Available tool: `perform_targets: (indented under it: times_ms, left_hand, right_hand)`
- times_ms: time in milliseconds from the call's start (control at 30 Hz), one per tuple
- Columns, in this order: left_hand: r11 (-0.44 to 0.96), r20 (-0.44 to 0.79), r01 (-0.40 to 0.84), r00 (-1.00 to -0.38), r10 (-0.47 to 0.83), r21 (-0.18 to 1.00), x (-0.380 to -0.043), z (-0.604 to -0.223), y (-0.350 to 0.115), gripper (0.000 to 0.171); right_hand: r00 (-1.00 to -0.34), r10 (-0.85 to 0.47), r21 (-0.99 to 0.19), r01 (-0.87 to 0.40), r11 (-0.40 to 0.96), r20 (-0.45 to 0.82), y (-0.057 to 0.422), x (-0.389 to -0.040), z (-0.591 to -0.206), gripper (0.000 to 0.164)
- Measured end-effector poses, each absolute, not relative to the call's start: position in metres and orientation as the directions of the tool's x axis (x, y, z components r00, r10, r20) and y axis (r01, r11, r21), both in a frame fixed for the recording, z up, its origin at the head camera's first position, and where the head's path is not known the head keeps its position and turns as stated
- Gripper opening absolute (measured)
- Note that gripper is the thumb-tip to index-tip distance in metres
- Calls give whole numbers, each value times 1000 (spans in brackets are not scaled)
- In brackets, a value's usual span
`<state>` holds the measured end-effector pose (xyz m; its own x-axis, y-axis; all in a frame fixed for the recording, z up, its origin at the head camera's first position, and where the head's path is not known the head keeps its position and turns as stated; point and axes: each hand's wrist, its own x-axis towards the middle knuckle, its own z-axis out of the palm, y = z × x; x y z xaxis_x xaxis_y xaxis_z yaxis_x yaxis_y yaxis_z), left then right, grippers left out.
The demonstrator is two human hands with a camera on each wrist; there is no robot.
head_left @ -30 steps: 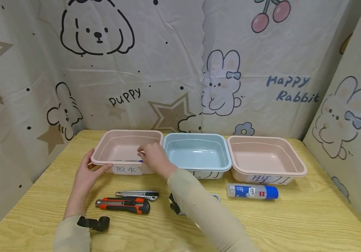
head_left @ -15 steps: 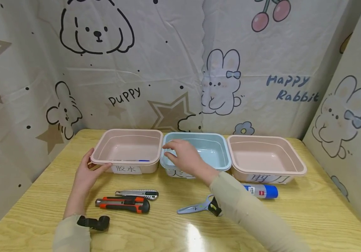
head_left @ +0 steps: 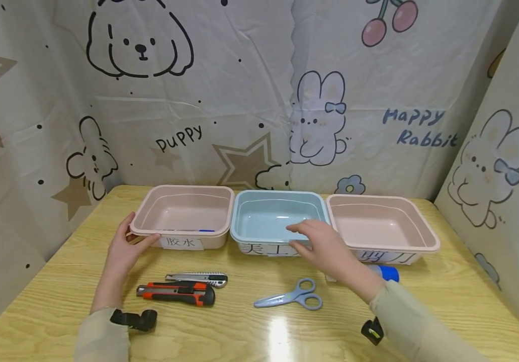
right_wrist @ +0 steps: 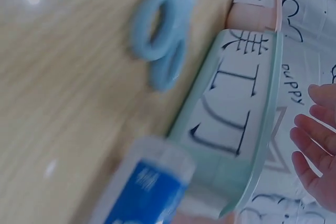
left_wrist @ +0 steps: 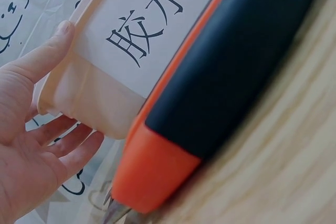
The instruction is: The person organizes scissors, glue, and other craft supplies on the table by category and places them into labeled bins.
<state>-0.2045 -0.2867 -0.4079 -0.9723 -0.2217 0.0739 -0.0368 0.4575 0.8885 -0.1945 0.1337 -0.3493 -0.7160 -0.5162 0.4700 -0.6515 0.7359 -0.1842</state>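
My left hand (head_left: 125, 249) holds the front left corner of the left pink bin (head_left: 182, 190), thumb on the rim and fingers at the outer side; the left wrist view shows the thumb (left_wrist: 62, 34) there. A slim item with a blue end (head_left: 206, 231) lies in that bin, mostly hidden by its front wall. Above the front rim of the light blue bin (head_left: 282, 193) my right hand (head_left: 327, 246) hovers, fingers apart and holding nothing. Below it lie blue scissors (head_left: 288, 298). Behind the right forearm is a blue-capped glue tube (head_left: 390, 274), partly covered.
At the right of the row stands another pink bin (head_left: 383, 201). An orange and black utility knife (head_left: 175, 293) and a slimmer silver one (head_left: 196, 277) lie before the left bin. A printed cloth (head_left: 241, 100) hangs behind the wooden table (head_left: 223, 337).
My right hand has left the left pink bin and moved right, past the blue bin's middle, uncovering the scissors. The blue bin has shifted slightly left. My left hand has stayed put.
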Motion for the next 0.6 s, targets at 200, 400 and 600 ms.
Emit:
perform_targets:
  times_ms: [200, 400, 600]
  left_hand:
    - [456, 73, -39, -972, -225, 889, -205, -408, -288, 93]
    - [456, 70, -40, -973, -222, 889, -205, -407, -287, 93]
    - [455, 68, -41, -973, -222, 890, -205, -407, -286, 93]
  right_hand:
    - [-701, -514, -130, -645, 753, 495, 167, -178, -359, 36]
    - [-729, -470, -110, -590, 800, 498, 200, -163, -370, 40]
    - [-748, -458, -104, -567, 817, 481, 229, -152, -380, 51]
